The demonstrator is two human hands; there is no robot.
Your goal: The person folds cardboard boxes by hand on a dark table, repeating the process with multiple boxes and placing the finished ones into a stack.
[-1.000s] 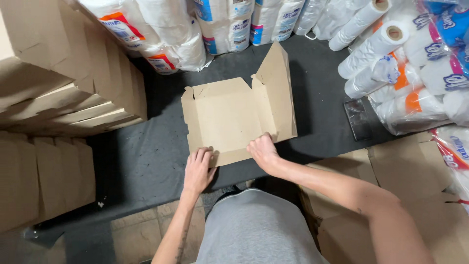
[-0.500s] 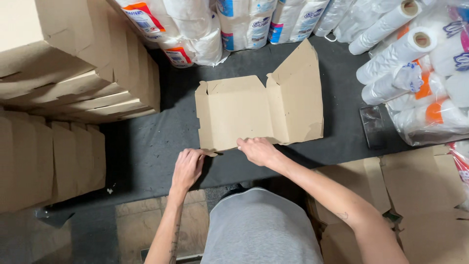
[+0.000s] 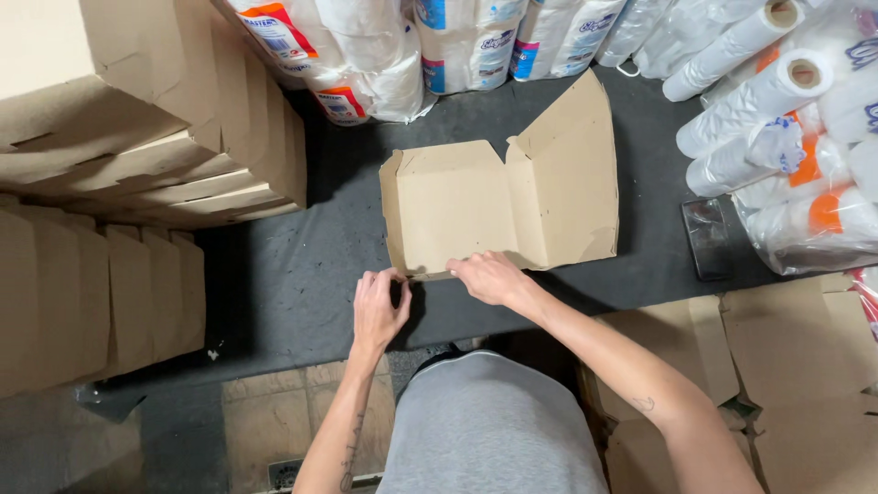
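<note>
A flat brown cardboard box blank [image 3: 457, 206] lies on the dark mat [image 3: 293, 274], its side flaps partly raised and a large lid panel tilted up on the right. My left hand [image 3: 380, 311] pinches the near left corner of the blank. At the near edge's middle, my right hand [image 3: 489, 276] grips the front flap and folds it up.
Stacks of folded cardboard boxes [image 3: 119, 183] rise on the left. Wrapped packs of paper rolls [image 3: 384, 46] line the back and paper towel rolls [image 3: 777, 101] the right. A dark phone-like slab [image 3: 706, 240] lies right of the blank. Flat cardboard sheets [image 3: 786, 357] lie at lower right.
The near flap has been folded up along the blank's front edge. My left hand moved up and right to the corner. The view shifted slightly.
</note>
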